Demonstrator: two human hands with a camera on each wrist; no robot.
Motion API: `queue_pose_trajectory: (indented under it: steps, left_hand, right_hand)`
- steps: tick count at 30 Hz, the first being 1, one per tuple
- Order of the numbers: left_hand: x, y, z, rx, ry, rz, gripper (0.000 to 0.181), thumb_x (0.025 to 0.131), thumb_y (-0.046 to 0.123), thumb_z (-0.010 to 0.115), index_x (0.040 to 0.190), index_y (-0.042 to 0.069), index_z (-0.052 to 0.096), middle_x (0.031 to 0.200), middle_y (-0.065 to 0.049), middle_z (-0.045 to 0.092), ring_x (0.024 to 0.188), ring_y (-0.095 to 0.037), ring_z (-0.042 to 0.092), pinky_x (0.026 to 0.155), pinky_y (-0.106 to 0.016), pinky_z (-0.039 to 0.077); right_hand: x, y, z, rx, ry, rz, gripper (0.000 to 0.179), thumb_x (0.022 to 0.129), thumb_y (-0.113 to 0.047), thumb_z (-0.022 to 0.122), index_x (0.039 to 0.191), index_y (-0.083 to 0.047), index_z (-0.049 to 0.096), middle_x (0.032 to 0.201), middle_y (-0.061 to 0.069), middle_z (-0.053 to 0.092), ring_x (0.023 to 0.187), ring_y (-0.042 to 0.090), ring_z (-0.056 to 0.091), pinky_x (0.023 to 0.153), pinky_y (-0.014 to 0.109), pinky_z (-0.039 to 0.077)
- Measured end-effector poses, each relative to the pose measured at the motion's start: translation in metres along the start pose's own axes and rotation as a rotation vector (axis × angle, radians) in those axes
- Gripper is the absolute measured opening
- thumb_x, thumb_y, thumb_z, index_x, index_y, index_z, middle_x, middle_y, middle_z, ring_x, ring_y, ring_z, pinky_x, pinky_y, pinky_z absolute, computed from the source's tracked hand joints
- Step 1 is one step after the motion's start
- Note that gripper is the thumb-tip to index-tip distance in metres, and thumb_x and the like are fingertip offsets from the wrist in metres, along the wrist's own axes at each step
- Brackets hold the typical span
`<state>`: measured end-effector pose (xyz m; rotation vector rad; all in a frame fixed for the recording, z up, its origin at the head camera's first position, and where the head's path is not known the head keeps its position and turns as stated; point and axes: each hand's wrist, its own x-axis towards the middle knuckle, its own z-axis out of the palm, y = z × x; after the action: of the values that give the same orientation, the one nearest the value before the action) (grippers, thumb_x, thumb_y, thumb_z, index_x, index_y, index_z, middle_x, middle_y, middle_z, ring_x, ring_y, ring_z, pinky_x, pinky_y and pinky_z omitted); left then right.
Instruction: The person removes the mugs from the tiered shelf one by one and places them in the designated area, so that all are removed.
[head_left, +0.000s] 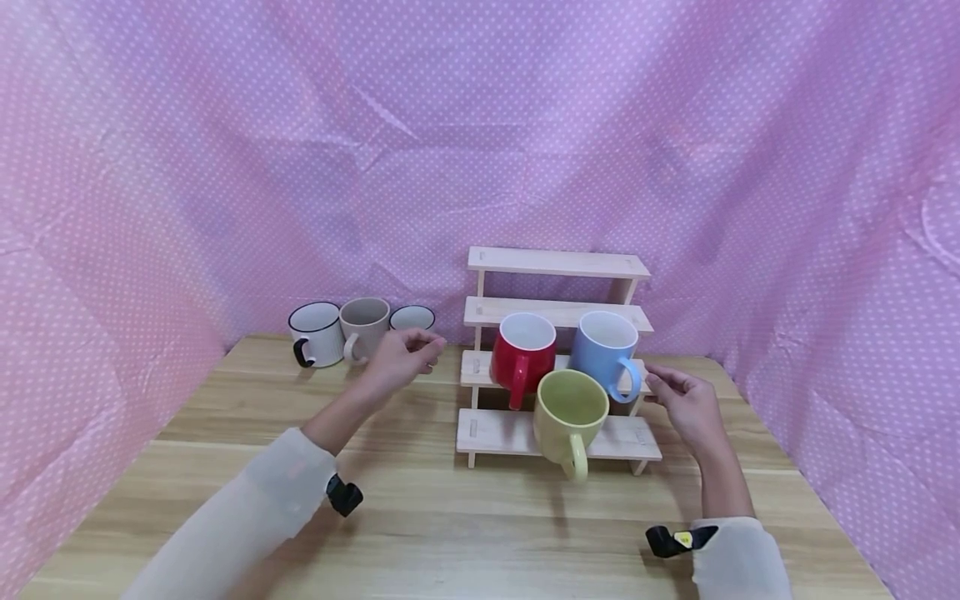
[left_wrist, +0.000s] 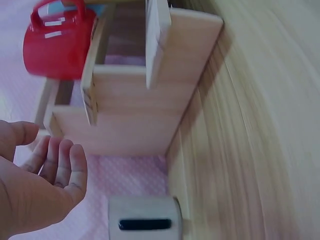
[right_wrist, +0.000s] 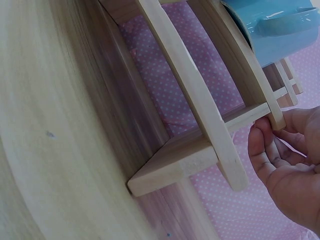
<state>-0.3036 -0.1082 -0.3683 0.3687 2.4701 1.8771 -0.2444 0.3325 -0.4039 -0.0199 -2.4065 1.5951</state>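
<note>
A tiered wooden display shelf (head_left: 558, 262) stands on the table. On its second step from the bottom sit a red mug (head_left: 517, 367) and a light blue mug (head_left: 597, 354). A yellow-green mug (head_left: 566, 421) occupies the lowest step, handle toward me. My right hand (head_left: 686, 404) pinches the right end of the step bearing the blue mug; the right wrist view shows thumb and fingers at that board's end (right_wrist: 276, 119). Left of the shelf, my left hand (head_left: 401, 358) hovers with loosely bent fingers and holds nothing. It partly hides a white mug with a dark rim (head_left: 412, 315).
At the back left stand a white mug with a black handle (head_left: 318, 337) and a grey-beige mug (head_left: 365, 321), side by side. The wood-grain table (head_left: 450, 533) runs to a pink dotted curtain (head_left: 375, 167) around the back and sides.
</note>
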Motion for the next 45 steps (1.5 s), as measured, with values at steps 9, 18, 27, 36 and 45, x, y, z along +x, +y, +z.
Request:
queue_pose_trajectory:
  steps: [9, 18, 27, 36, 45]
  left_hand:
    - [-0.016, 0.019, 0.021, 0.066, -0.102, 0.059, 0.026, 0.101, 0.026, 0.068, 0.111, 0.002, 0.072, 0.095, -0.015, 0.07, 0.09, -0.035, 0.068, 0.078, -0.035, 0.06]
    - [-0.023, 0.028, 0.038, 0.031, -0.21, 0.06, 0.028, 0.1, 0.029, 0.069, 0.113, 0.005, 0.072, 0.103, -0.018, 0.07, 0.086, -0.027, 0.067, 0.076, -0.032, 0.059]
    - [-0.031, 0.037, 0.055, -0.02, -0.336, 0.051, 0.034, 0.099, 0.032, 0.07, 0.122, 0.007, 0.071, 0.108, -0.011, 0.072, 0.091, -0.028, 0.07, 0.088, -0.05, 0.059]
    - [-0.034, 0.04, 0.07, -0.105, -0.385, -0.011, 0.036, 0.097, 0.026, 0.073, 0.126, 0.006, 0.068, 0.118, -0.009, 0.069, 0.097, -0.032, 0.071, 0.092, -0.047, 0.059]
    - [-0.031, 0.039, 0.081, -0.299, -0.4, -0.084, 0.036, 0.101, 0.018, 0.068, 0.128, -0.004, 0.063, 0.122, -0.016, 0.066, 0.102, -0.025, 0.068, 0.089, -0.042, 0.061]
  right_hand:
    - [0.001, 0.001, 0.0, -0.003, -0.003, 0.008, 0.044, 0.107, -0.023, 0.056, 0.14, 0.007, 0.056, 0.141, 0.029, 0.055, 0.09, -0.003, 0.065, 0.087, 0.026, 0.059]
    - [0.001, 0.002, -0.001, 0.002, 0.004, 0.008, 0.044, 0.107, -0.021, 0.057, 0.139, 0.008, 0.056, 0.14, 0.03, 0.055, 0.09, -0.003, 0.065, 0.086, 0.026, 0.059]
    - [0.001, 0.005, -0.001, 0.008, 0.007, 0.006, 0.043, 0.107, -0.021, 0.057, 0.138, 0.008, 0.057, 0.138, 0.029, 0.057, 0.089, -0.002, 0.066, 0.086, 0.028, 0.06]
    - [0.001, 0.005, -0.001, 0.012, 0.009, 0.013, 0.043, 0.106, -0.021, 0.058, 0.138, 0.008, 0.057, 0.132, 0.021, 0.063, 0.09, -0.002, 0.066, 0.087, 0.028, 0.06]
    - [0.0, 0.002, 0.0, 0.004, 0.019, 0.003, 0.043, 0.106, -0.021, 0.058, 0.137, 0.009, 0.058, 0.129, 0.019, 0.064, 0.089, -0.002, 0.066, 0.087, 0.029, 0.06]
